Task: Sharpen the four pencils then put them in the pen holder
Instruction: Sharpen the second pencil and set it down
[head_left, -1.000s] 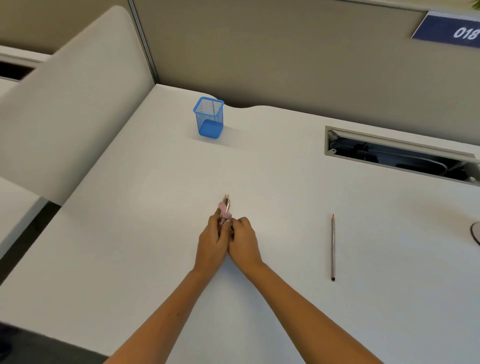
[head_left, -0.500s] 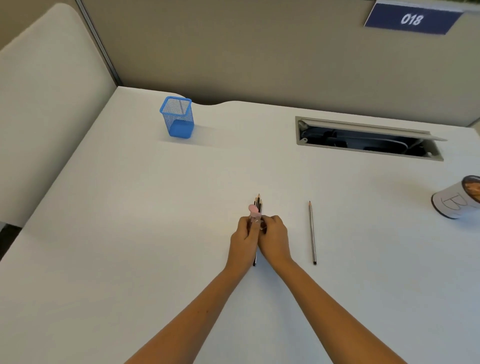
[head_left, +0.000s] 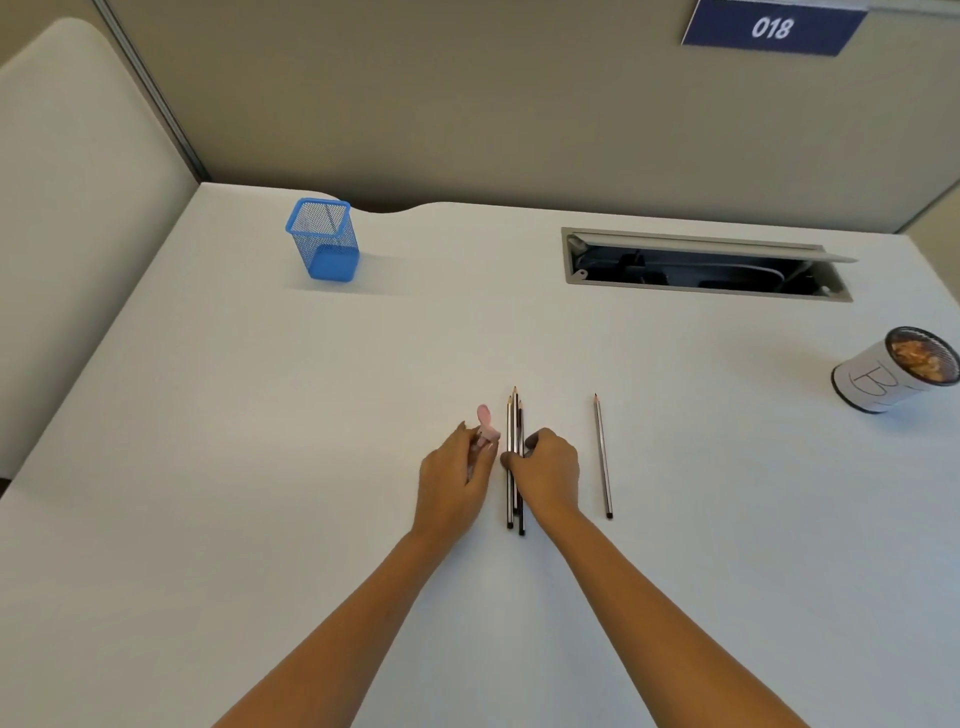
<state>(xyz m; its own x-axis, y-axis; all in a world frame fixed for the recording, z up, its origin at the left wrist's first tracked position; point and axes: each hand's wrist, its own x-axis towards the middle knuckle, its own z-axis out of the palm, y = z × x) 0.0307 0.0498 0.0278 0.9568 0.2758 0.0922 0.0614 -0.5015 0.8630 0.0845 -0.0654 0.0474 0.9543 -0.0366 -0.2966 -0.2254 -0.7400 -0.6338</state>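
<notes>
Left hand (head_left: 457, 480): my fingers are curled round the pink sharpener (head_left: 485, 428), which pokes out past my fingertips, lifted a little off the desk (head_left: 260, 467).
Right hand (head_left: 548, 475): fingers curled down on the three bundled pencils (head_left: 514, 415); I appear to be pinching them, but which one I cannot tell.
Pencils: the three lie side by side between my hands, tips pointing away from me, butt ends toward my wrists. The fourth pencil (head_left: 602, 457) lies alone just to the right of my right hand, untouched.
Pen holder (head_left: 323, 239): blue mesh, upright, far ahead and to the left of my left hand.
Step, as I judge it: pick one pencil from the three.
Doing it well: separate a single pencil, lift its tip toward the sharpener's hole, keep it square, and turn gently so the lead doesn't snap.
</notes>
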